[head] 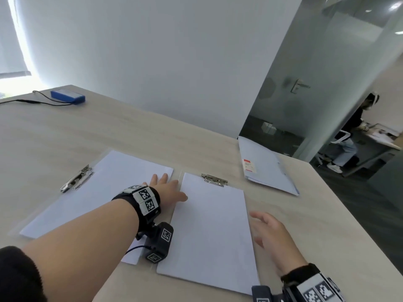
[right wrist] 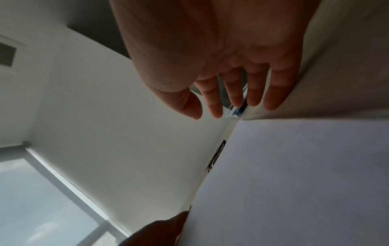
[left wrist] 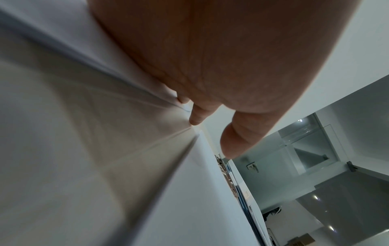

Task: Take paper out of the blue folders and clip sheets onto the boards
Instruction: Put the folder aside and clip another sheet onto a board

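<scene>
Two clear clipboards lie side by side on the table, each with white paper under a metal clip. The left board's sheet [head: 91,192] sits under its clip [head: 76,178]; the right board's sheet [head: 211,232] sits under its clip [head: 214,179]. My left hand [head: 168,188] lies flat with straight fingers between the two boards, thumb on the right sheet's left edge. My right hand [head: 268,229] hovers open just right of the right board, fingers spread and holding nothing. The pale blue folders [head: 266,168] lie stacked at the far right.
A blue box [head: 67,96] with a black cable sits at the table's far left. The table edge [head: 349,214] runs diagonally on the right, close to the folders. Beyond a glass wall, a person [head: 351,136] stands at another desk.
</scene>
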The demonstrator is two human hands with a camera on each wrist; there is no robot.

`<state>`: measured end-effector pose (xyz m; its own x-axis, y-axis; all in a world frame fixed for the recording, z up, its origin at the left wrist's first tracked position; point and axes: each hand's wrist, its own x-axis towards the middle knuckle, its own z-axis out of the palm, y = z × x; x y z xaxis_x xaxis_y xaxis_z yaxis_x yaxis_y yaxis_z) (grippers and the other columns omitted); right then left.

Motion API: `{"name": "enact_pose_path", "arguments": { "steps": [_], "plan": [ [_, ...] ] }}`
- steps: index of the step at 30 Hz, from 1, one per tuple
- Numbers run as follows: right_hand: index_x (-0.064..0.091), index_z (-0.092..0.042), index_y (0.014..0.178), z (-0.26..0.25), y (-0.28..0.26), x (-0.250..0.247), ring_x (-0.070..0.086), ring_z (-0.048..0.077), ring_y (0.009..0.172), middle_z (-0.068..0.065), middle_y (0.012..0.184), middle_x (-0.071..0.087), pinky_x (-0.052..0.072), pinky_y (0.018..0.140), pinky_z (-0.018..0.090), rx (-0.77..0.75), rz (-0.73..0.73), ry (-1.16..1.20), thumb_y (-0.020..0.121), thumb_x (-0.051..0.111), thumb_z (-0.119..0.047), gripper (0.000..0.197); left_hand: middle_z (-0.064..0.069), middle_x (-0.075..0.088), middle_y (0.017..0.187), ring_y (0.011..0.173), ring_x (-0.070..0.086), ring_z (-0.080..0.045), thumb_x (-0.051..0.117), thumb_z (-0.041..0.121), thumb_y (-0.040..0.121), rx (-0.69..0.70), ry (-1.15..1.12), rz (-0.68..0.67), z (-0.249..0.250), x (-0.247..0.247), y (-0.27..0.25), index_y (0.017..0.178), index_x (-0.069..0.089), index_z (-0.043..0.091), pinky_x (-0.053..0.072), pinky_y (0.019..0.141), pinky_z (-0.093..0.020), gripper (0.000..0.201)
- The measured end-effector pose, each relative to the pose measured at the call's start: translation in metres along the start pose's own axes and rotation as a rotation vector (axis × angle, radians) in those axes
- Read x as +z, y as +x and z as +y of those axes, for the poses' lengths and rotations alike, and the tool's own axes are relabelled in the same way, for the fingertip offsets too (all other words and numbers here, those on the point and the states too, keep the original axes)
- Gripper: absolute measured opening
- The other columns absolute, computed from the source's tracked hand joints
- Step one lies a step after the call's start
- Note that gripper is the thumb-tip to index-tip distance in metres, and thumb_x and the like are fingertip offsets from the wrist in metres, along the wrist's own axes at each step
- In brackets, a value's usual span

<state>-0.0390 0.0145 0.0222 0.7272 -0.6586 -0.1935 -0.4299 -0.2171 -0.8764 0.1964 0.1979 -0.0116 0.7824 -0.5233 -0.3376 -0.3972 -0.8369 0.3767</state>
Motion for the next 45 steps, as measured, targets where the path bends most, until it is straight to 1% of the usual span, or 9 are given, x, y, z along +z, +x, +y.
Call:
{"name": "enact_pose_path", "arguments": {
  "steps": [5,11,13,16,21,27,37,41,45],
  "plan": [
    [0.068,-0.022,0.113,0.005,0.016,-0.005,0.058,0.017,0.111,-0.003,0.117,0.061,0.053,0.084,0.038,0.178,0.105,0.311,0.098,0.056,-0.023,0.019,-0.005,0.029,0.142,0.139,0.014,-0.035,0.044,0.056,0.078,-0.029,0.002,-0.019,0.003,-0.002,-0.005,0.126,0.041,0.027,0.023,0.107,-0.056,0.056],
    [0.062,-0.007,0.112,0.008,0.018,-0.018,0.056,0.021,0.072,0.010,0.098,0.064,0.045,0.058,0.032,0.351,0.075,0.609,0.095,0.058,-0.022,0.023,-0.007,0.022,0.156,0.148,0.003,-0.036,0.046,0.050,0.091,-0.036,-0.065,-0.021,0.008,-0.003,-0.010,0.146,0.036,0.027,0.012,0.114,-0.054,0.060],
    [0.067,-0.001,0.115,0.013,0.009,-0.019,0.062,0.026,0.073,0.013,0.094,0.071,0.050,0.064,0.034,0.340,-0.004,0.585,0.093,0.060,-0.023,0.032,-0.005,0.010,0.164,0.151,-0.003,-0.031,0.044,0.047,0.096,-0.042,-0.113,-0.024,0.010,-0.005,-0.012,0.152,0.028,0.026,-0.001,0.119,-0.051,0.062],
    [0.072,0.005,0.116,0.020,-0.012,-0.015,0.071,0.043,0.098,0.021,0.107,0.076,0.054,0.088,0.047,0.265,-0.164,0.482,0.094,0.061,-0.021,0.036,-0.008,0.027,0.153,0.141,0.016,-0.037,0.042,0.044,0.090,-0.071,-0.145,0.020,0.013,-0.009,-0.021,0.145,0.038,0.029,0.017,0.114,-0.052,0.056],
    [0.067,0.000,0.121,0.022,-0.043,-0.002,0.071,0.036,0.109,0.016,0.113,0.077,0.050,0.099,0.052,0.187,-0.276,0.439,0.099,0.054,-0.010,0.027,-0.007,0.041,0.150,0.142,0.029,-0.030,0.054,0.031,0.093,-0.040,-0.418,0.052,0.011,-0.013,-0.035,0.131,0.055,0.023,0.028,0.113,-0.040,0.039],
    [0.067,-0.007,0.121,0.018,-0.053,-0.016,0.074,0.032,0.094,0.014,0.111,0.078,0.057,0.062,0.036,0.058,-0.221,0.493,0.100,0.051,-0.006,0.027,0.005,0.073,0.110,0.108,0.065,-0.017,0.057,0.028,0.091,0.176,-0.860,0.235,0.019,-0.015,-0.083,0.105,0.072,0.024,0.047,0.095,-0.038,0.020],
    [0.068,-0.021,0.122,0.009,-0.054,-0.045,0.073,0.024,0.103,0.004,0.116,0.077,0.055,0.081,0.042,-0.164,-0.061,0.792,0.102,0.048,-0.005,0.032,-0.008,0.064,0.071,0.053,0.057,-0.017,0.054,0.036,0.094,0.129,-1.154,0.138,0.027,-0.001,-0.125,0.082,0.066,0.009,0.033,0.046,-0.024,0.032],
    [0.070,-0.025,0.112,0.014,-0.062,-0.058,0.074,0.016,0.084,-0.003,0.099,0.080,0.053,0.058,0.030,-0.132,-0.034,0.878,0.101,0.049,-0.006,0.030,-0.007,0.077,0.097,0.078,0.074,-0.024,0.048,0.067,0.087,0.001,-1.197,-0.083,0.025,0.007,-0.124,0.099,0.067,0.013,0.047,0.052,-0.027,0.058],
    [0.070,-0.021,0.107,0.024,-0.068,-0.065,0.073,0.019,0.081,0.000,0.095,0.081,0.050,0.058,0.031,-0.069,-0.029,0.857,0.099,0.051,-0.005,0.026,-0.018,0.069,0.116,0.088,0.075,-0.030,0.065,0.035,0.091,0.090,-1.362,0.097,0.041,0.011,-0.119,0.113,0.057,0.006,0.059,0.067,-0.042,0.037]
  ]
}}
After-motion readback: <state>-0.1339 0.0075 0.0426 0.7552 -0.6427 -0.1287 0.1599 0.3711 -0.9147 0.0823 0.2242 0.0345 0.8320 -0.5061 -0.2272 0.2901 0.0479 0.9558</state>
